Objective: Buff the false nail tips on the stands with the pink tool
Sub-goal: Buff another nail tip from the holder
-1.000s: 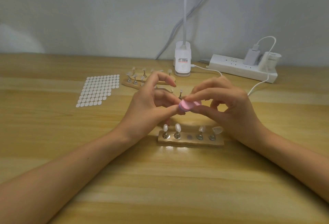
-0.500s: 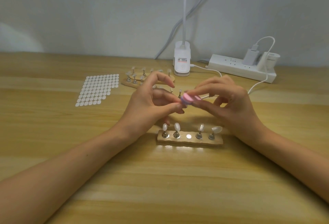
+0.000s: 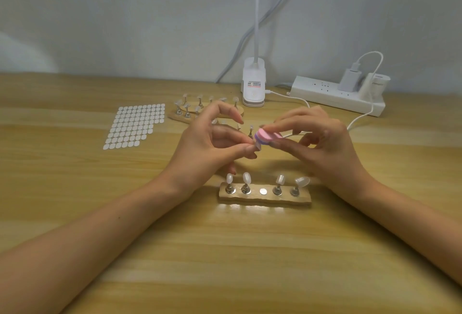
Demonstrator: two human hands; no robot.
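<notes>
My right hand [image 3: 322,143] pinches a small pink buffing tool [image 3: 267,135] between thumb and fingertips above the table. My left hand [image 3: 212,148] pinches a clear false nail tip [image 3: 257,147] right under the tool's left end; tip and tool touch. Below both hands stands a wooden stand [image 3: 265,198] with several nail tips on metal pegs and one bare magnet spot [image 3: 262,191] in its middle. Another wooden stand [image 3: 180,115] with more tips sits behind my left hand, partly hidden.
A sheet of white adhesive dots [image 3: 136,126] lies at the left. A white clip lamp base [image 3: 253,86] stands at the back centre. A white power strip [image 3: 337,93] with plugged chargers and a trailing cable [image 3: 360,118] sits at the back right.
The pink tool has shifted slightly along the nail tip in small strokes. Both hands stay in about the same place above the near stand.
</notes>
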